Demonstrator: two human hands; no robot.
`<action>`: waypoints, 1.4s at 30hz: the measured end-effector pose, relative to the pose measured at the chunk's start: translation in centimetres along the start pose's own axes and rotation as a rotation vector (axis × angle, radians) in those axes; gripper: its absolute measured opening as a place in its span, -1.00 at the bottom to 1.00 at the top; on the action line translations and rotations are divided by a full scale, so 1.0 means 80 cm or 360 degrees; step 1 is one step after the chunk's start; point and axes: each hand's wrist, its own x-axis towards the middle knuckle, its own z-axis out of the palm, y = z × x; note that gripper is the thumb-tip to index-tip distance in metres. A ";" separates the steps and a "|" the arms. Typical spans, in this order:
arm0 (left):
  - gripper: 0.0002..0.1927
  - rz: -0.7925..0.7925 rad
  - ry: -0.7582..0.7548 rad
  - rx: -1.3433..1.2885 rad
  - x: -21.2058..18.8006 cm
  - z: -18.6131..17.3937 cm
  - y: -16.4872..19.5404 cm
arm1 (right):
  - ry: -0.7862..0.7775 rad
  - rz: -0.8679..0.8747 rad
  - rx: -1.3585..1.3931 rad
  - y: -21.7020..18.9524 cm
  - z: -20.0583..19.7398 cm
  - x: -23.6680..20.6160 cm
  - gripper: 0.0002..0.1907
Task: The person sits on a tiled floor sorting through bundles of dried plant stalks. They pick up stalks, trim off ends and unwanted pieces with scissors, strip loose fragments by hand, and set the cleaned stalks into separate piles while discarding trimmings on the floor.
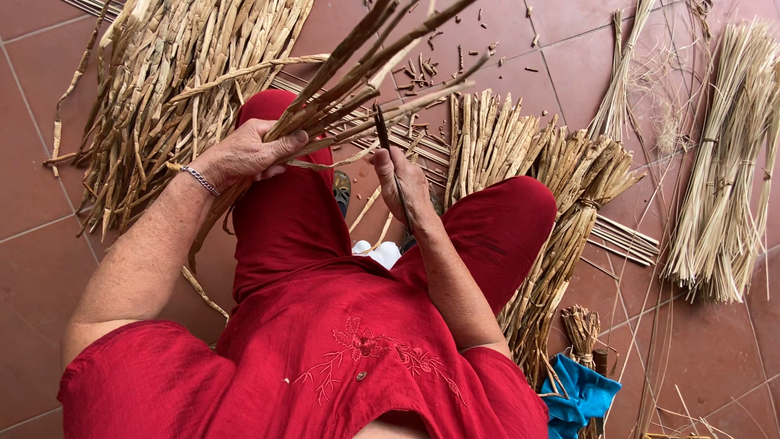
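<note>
- Red clothing (325,325) filled the near view; behind it, terracotta floor tiles (32,162) carried dried-reed piles (162,89).
- Left hand (244,154) clenched a fanned reed bundle (366,77) over the lap.
- Right hand (402,183) gripped a thin dark tool (388,150) just beside the bundle; stems seemed mid-gathering, and binding would need a steady clamp.

Soft even daylight, sharp focus

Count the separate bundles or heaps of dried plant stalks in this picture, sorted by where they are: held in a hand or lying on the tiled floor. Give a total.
Held in the left hand: 1 bunch of stalks
Lying on the floor: 4, namely a left heap, a middle bundle, a long tied bundle, a pale right bundle
Total: 5
</note>
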 end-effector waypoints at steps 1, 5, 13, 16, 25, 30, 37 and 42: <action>-0.48 -0.0004 -0.0014 0.0027 0.000 0.000 -0.001 | 0.0014 0.0023 -0.0021 -0.001 0.000 0.000 -0.25; -0.48 -0.0018 -0.0006 0.0022 -0.001 -0.001 -0.004 | 0.0036 -0.0019 0.0004 -0.002 0.000 0.000 -0.21; -0.50 -0.0049 0.0006 -0.0048 0.001 -0.002 -0.008 | 0.0063 -0.0009 -0.0036 -0.012 0.006 -0.009 -0.13; -0.50 -0.0034 -0.0016 -0.0026 0.002 -0.004 -0.011 | 0.0079 -0.0115 0.0036 -0.014 0.002 -0.008 -0.11; -0.52 -0.0052 -0.0038 -0.0010 0.004 -0.004 -0.010 | 0.0007 -0.0021 0.0137 -0.008 0.008 -0.013 -0.15; -0.60 -0.0034 -0.0061 -0.0071 0.004 0.000 -0.009 | 0.0137 -0.0261 0.0101 -0.004 -0.002 -0.011 -0.22; -0.69 -0.0085 0.0010 0.0071 0.008 0.009 -0.021 | 0.0214 -0.0028 0.0508 0.002 -0.059 -0.004 -0.19; -0.59 0.0314 0.0075 0.0622 0.003 0.021 -0.014 | 0.0205 0.0068 0.0079 -0.010 -0.070 -0.005 -0.21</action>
